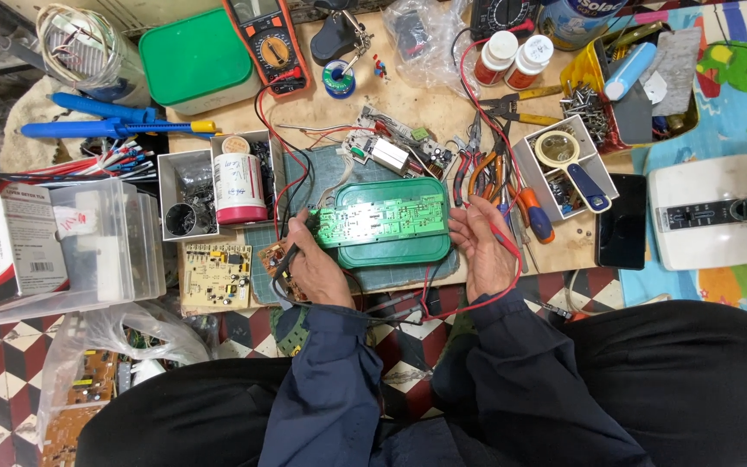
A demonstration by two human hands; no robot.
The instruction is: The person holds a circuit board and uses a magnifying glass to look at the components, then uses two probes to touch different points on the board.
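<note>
A green circuit board (382,218) lies on a dark green plastic lid (391,246) in the middle of a low wooden work board. My left hand (313,259) is at the board's left end, closed on a black multimeter probe whose tip touches the board. My right hand (482,242) is at the board's right end and grips a red probe, its red lead (477,303) looping under the wrist. An orange multimeter (271,39) lies at the back, with red and black leads running down from it.
A white tin (237,186) in a parts tray sits to the left, pliers and screwdrivers (499,173) to the right, a black phone (622,220), a white appliance (719,212), a green-lidded box (196,56), and a yellow circuit board (216,275) at the front left.
</note>
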